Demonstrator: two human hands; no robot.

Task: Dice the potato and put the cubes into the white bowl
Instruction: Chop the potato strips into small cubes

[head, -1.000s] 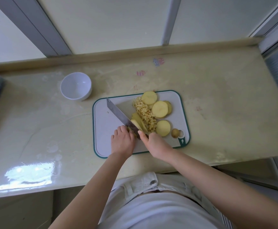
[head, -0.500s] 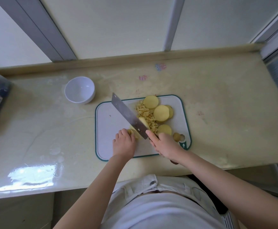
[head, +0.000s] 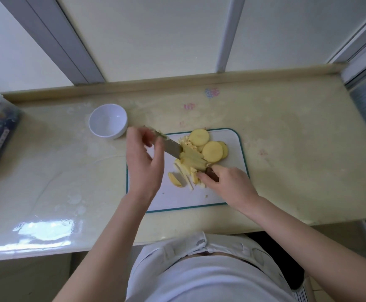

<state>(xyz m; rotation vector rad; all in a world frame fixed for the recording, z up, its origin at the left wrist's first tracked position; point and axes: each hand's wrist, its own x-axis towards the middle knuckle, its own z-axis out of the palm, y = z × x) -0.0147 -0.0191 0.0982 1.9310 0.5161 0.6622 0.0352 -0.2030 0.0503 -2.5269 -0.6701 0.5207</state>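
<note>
your right hand (head: 227, 184) grips the steel knife (head: 171, 148), pale potato strips (head: 194, 161) on its blade. your left hand (head: 144, 164) hangs slack, empty, near the round white bowl (head: 108, 120).

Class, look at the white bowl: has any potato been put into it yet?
No, the white bowl shows only its bare white inside; the cut potato lies on the cutting board.

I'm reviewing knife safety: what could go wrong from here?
1. The left hand has its fingers right at the knife blade; a slip could cut them.
2. Loose potato strips lie on the blade held by the right hand and could slide off short of the white bowl.
</note>
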